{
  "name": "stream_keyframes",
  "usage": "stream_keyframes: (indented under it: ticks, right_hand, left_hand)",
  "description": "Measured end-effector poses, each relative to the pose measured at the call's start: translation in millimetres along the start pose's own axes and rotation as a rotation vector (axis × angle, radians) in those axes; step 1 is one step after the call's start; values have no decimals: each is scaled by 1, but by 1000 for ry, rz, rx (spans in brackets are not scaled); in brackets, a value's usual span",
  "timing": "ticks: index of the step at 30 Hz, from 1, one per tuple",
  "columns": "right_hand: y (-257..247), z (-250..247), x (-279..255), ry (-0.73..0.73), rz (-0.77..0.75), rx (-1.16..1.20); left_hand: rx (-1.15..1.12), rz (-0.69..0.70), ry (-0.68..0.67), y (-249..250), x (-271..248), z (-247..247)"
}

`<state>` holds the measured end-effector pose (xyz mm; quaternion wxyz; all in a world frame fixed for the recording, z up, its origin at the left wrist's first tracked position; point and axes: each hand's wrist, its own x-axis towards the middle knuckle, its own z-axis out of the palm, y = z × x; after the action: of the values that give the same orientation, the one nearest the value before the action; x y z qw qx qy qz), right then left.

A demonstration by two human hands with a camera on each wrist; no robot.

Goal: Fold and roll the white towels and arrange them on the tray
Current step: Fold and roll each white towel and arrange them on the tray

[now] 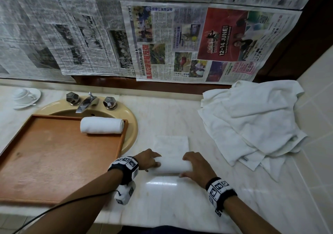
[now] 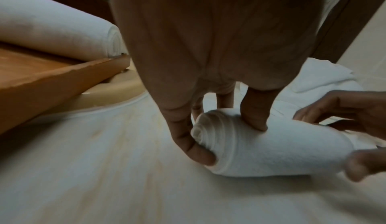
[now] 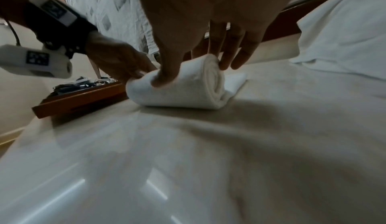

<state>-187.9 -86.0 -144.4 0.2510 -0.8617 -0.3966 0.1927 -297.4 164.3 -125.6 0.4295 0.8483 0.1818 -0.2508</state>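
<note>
1. Left hand (image 1: 150,159) gripped the left end of the half-rolled towel (image 1: 172,166), thumb at the spiral end, fingers curled over the top.
2. Right hand (image 1: 195,166) held the right end of that same roll, thumb on the near side, fingers draped over the far side.
3. Roll lay on the marble counter (image 1: 162,197), in front of the person, just right of the tray (image 1: 54,161); its unrolled flat part (image 1: 172,144) stretched away toward the wall, flat on the counter.
4. Wooden tray sat over the beige sink (image 1: 132,124), partly covering the basin.
5. One finished rolled towel (image 1: 101,125) lay inside the tray at its far right corner, against the far rim.
6. Pile of loose white towels (image 1: 252,122) was heaped on the counter's right side, well apart from the hands.
7. Faucet (image 1: 86,103) with two knobs stood behind the tray; white cup on saucer (image 1: 25,96) at far left of the counter.
8. Newspaper sheets (image 1: 180,41) covered the wall behind.
9. Both wrists wore black bands with marker tags.
</note>
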Motion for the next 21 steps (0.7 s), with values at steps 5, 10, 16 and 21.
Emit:
stream_keyframes:
  ticks: [5, 10, 16, 21]
  right_hand:
    - [10, 4, 11, 19, 72, 84]
    - [8, -3, 32, -43, 173, 162]
    - [7, -11, 49, -96, 248, 228]
    - [-1, -18, 51, -12, 260, 207]
  left_hand:
    - [28, 19, 291, -16, -2, 7]
    - [142, 149, 467, -16, -6, 15]
    - [128, 127, 437, -15, 1, 16]
    - [283, 88, 244, -2, 16, -8]
